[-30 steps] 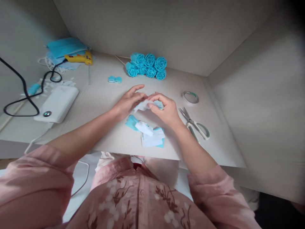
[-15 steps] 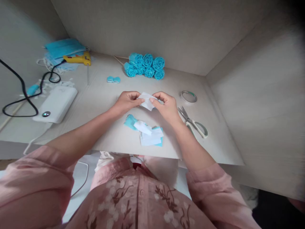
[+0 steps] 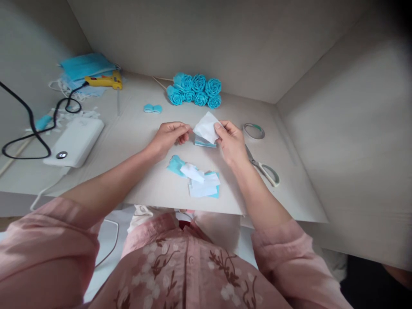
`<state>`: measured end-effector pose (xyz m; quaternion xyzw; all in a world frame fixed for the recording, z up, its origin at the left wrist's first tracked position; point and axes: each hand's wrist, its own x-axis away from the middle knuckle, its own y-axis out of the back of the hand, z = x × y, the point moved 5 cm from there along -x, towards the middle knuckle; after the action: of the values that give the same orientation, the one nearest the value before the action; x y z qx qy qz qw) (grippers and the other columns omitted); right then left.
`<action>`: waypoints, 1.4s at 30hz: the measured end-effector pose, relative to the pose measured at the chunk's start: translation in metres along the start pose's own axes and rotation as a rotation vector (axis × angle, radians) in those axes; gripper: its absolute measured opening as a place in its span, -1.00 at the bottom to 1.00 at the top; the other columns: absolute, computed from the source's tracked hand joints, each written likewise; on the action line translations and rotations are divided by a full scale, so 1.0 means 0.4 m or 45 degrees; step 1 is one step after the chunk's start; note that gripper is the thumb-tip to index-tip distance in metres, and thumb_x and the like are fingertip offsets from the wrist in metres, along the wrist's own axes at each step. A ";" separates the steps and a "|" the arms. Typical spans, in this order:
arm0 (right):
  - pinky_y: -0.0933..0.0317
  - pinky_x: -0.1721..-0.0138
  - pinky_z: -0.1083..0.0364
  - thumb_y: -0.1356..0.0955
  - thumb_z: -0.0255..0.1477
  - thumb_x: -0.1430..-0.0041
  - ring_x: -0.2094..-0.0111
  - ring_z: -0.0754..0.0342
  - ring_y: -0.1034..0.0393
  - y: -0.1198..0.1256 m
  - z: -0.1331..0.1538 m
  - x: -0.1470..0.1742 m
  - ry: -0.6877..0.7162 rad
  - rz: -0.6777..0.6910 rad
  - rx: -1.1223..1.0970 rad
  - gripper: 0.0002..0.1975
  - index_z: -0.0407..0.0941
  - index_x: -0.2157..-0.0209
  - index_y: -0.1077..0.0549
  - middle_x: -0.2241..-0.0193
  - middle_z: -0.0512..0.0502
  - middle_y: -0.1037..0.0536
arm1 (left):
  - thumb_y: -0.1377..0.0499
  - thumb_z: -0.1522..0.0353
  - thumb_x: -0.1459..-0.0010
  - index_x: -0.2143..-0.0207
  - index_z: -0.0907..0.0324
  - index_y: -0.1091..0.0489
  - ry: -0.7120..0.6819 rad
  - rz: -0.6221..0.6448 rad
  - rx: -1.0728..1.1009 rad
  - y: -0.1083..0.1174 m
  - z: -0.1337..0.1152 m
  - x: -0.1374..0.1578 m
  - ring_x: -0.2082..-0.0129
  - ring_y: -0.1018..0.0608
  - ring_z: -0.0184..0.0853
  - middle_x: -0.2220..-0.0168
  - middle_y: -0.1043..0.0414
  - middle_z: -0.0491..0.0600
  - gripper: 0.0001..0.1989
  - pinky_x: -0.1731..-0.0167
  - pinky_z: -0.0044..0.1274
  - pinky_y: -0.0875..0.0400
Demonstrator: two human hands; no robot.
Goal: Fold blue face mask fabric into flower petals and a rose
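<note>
Craft workstation, boxed in; whether in a home or workshop, cannot be told. Pale counter (image 3: pixel 135 184), walled by back panel (image 3: pixel 199 34) and two side panels. Evidence: yellow glue gun (image 3: pixel 103 81), corded; scissors (image 3: pixel 270 175); tape roll (image 3: pixel 254 137); blue handmade-looking flowers (image 3: pixel 200 98), stemmed; cut blue and white pieces (image 3: pixel 202 187); stacked face masks (image 3: pixel 83 66).

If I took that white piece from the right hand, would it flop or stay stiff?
Probably a bit floppy: the white piece looks thin, and a white scrap nearby looks wrinkled. It's likely light too, as the right hand pinches it by one side.
</note>
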<state>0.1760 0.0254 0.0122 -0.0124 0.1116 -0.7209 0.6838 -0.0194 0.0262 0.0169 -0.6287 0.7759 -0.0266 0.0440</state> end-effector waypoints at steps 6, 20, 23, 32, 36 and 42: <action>-0.24 0.44 0.18 -0.53 -0.06 0.04 0.48 0.22 -0.31 0.007 -0.004 -0.005 0.022 -0.001 0.052 -0.62 -0.04 0.36 -0.48 0.47 0.09 -0.45 | -0.31 0.22 -0.05 0.46 0.25 -0.50 -0.067 -0.023 0.029 -0.002 -0.011 0.006 0.58 -0.33 -0.50 0.58 -0.36 -0.10 -0.75 0.53 -0.61 -0.22; -0.36 0.10 0.03 -0.42 -0.13 -0.14 0.18 0.05 -0.49 -0.011 0.022 0.015 0.322 -0.034 0.483 -0.68 -0.04 0.16 -0.53 0.21 -0.07 -0.62 | -0.34 0.22 0.06 0.56 0.23 -0.38 -0.002 0.126 -0.163 -0.025 -0.011 0.014 0.61 -0.30 -0.52 0.63 -0.33 -0.13 -0.71 0.56 -0.63 -0.18; -0.26 -0.10 -0.05 -0.36 -0.27 -0.25 -0.01 -0.01 -0.46 -0.034 0.083 0.053 0.731 -0.063 0.825 -0.77 -0.03 0.10 -0.53 0.07 -0.12 -0.62 | -0.34 0.20 0.04 0.57 0.23 -0.36 -0.037 0.083 -0.146 -0.020 -0.017 0.014 0.61 -0.29 -0.53 0.63 -0.31 -0.14 -0.69 0.57 -0.63 -0.17; -0.18 -0.12 -0.07 -0.36 -0.29 -0.28 0.23 0.02 -0.49 -0.086 0.076 0.075 0.789 0.199 1.181 -0.85 -0.01 0.31 -0.55 0.34 -0.01 -0.65 | -0.39 0.08 0.05 0.54 0.24 -0.45 -0.130 0.121 -0.141 -0.018 -0.017 0.014 0.57 -0.33 -0.50 0.57 -0.39 -0.11 -0.60 0.50 -0.60 -0.23; -0.15 -0.16 -0.08 -0.39 -0.32 -0.23 0.26 0.02 -0.48 -0.079 0.076 0.069 0.688 0.170 1.060 -0.89 0.02 0.37 -0.55 0.37 0.03 -0.65 | -0.40 0.10 0.03 0.44 0.23 -0.52 -0.171 0.135 -0.170 -0.022 -0.019 0.016 0.50 -0.39 -0.46 0.52 -0.42 -0.10 -0.64 0.42 -0.57 -0.27; -0.26 0.01 0.00 -0.35 -0.40 -0.21 0.33 0.05 -0.46 -0.076 0.078 0.069 0.586 0.151 0.942 -0.84 -0.02 0.44 -0.54 0.44 0.04 -0.62 | -0.42 0.12 0.06 0.40 0.22 -0.49 -0.202 0.132 -0.178 -0.031 -0.027 0.020 0.44 -0.43 -0.43 0.46 -0.46 -0.07 -0.64 0.36 -0.56 -0.31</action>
<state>0.1497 -0.0050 0.0445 0.4006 -0.0042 -0.6558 0.6399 -0.0102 0.0158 0.0287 -0.5894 0.8014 0.0797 0.0628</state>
